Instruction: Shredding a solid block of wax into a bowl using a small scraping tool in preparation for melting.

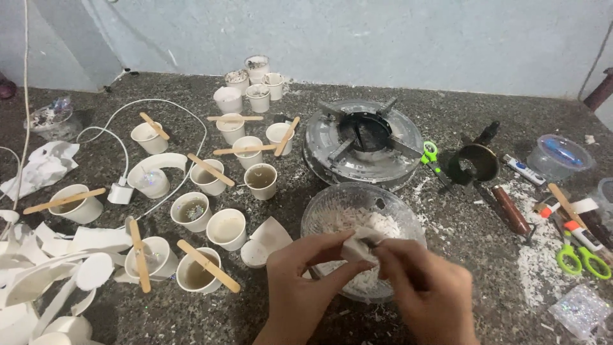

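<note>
Head view looks down on my speckled dark counter [447, 300], and I take it from the biggest thing downward. At twelve o'clock from my hands sits a round metal burner [363, 142]. Just below it, directly under my fingers, is a clear glass bowl [332, 211] holding white wax flakes [383, 225]. Spread from nine to eleven o'clock are many white paper cups [227, 229], several with wooden sticks [208, 266] laid across them. At three o'clock lie green-handled scissors [582, 259].

My left hand [300, 287] and right hand [424, 291] are both closed in a pinch on one white wax chunk [357, 246], left fingers at its nine o'clock edge, right fingers at its three o'clock edge. It hangs over the bowl's near rim, touching only my fingertips.

I judge it light, stiff and brittle, slightly slick, likely to crumble if squeezed hard, so the thick edges seem the best hold.
</note>
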